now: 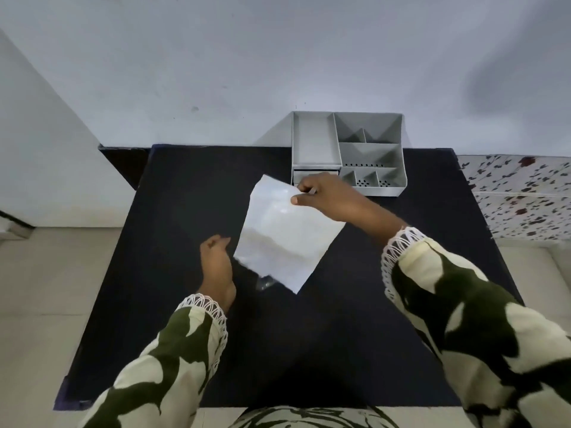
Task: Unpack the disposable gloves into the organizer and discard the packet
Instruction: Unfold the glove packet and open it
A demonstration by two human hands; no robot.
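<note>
flat white packet (284, 236), tilted

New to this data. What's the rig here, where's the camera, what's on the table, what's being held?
There is no robot: a person works with two bare hands. The single picture comes from a wide-angle camera worn on the head, looking forward and down, so the patterned sleeves enter from the bottom. The surface is a black table. At its far edge stands a grey organizer with several open compartments, all empty as far as the view shows. The right hand pinches the top corner of a white packet, holding it tilted above the table. The left hand is curled at the packet's lower left edge; whether it grips is unclear. No gloves are out yet.
</note>
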